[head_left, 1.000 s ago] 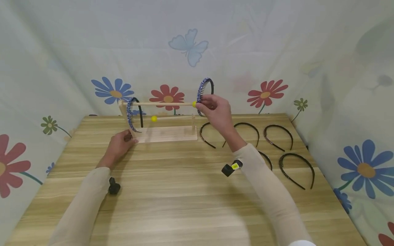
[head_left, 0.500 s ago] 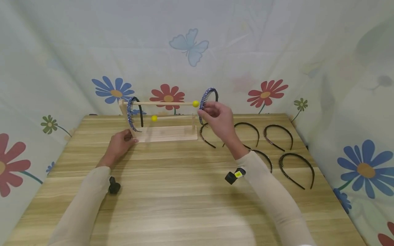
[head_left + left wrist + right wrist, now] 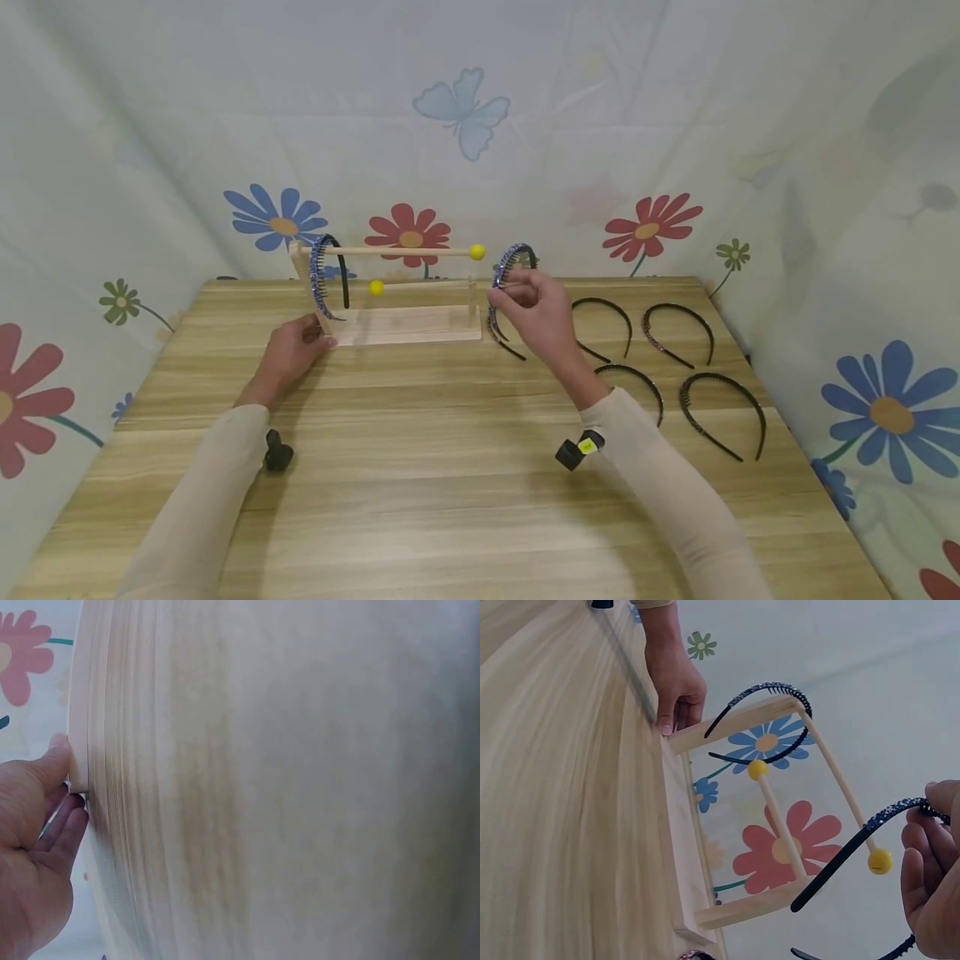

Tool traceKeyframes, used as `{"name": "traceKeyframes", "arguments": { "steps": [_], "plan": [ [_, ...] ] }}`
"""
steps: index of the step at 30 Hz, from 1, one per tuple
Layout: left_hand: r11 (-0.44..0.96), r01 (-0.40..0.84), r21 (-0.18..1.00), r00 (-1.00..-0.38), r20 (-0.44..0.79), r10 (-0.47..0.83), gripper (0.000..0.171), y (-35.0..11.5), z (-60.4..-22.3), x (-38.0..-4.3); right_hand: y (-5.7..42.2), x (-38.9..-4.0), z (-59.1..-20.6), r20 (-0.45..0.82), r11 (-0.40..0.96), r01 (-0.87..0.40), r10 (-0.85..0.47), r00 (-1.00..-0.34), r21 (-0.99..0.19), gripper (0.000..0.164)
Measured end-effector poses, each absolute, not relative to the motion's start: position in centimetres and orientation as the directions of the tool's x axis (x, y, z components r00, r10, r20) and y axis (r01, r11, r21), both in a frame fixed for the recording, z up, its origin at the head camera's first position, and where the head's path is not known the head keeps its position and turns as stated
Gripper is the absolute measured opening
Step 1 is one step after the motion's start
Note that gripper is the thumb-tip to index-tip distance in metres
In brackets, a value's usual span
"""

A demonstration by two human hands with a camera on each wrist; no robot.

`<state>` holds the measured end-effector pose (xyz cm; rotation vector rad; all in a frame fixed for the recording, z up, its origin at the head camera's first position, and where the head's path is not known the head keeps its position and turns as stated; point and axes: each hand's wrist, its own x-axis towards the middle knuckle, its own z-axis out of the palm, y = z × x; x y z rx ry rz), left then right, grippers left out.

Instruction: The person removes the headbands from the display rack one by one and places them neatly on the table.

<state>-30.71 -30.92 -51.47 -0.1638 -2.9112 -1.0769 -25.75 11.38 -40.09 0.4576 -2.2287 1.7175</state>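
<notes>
A wooden headband rack (image 3: 408, 327) has an upper rod (image 3: 405, 251) and a lower rod, each tipped with a yellow ball (image 3: 477, 252). One blue glittery headband (image 3: 318, 283) hangs at the left end of the upper rod. My left hand (image 3: 291, 354) grips the left end of the rack's base between thumb and fingers, also seen close in the left wrist view. To the right of the upper rod's ball, my right hand (image 3: 536, 312) pinches another blue glittery headband (image 3: 501, 275) between thumb and fingers. That headband is apart from the rod and partly hidden by the fingers.
Several dark headbands lie on the wooden table (image 3: 420, 483) at the right, among them a back one (image 3: 678, 308) and a front one (image 3: 723, 377). One is partly covered by the right hand. A flowered cloth (image 3: 637, 108) hangs behind the table.
The right hand has carried its headband down and slightly right, away from the upper rod's ball. The left hand, the rack and the hanging headband have stayed put.
</notes>
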Motion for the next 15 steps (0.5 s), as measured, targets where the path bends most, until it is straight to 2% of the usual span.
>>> {"name": "traceKeyframes", "arguments": {
  "steps": [9,15],
  "plan": [
    [0.750,0.103,0.654,-0.995,0.061,0.083,0.058,-30.9,-51.5,-30.7,11.6,-25.1,-41.8,0.414,0.237,-0.419,-0.073,-0.907,-0.876,0.032],
    [0.741,0.101,0.664,-0.995,0.060,0.082,0.058,-30.9,-51.5,-30.7,11.5,-24.6,-43.1,0.361,0.271,-0.364,-0.064,-0.931,-0.891,0.034]
  ]
}}
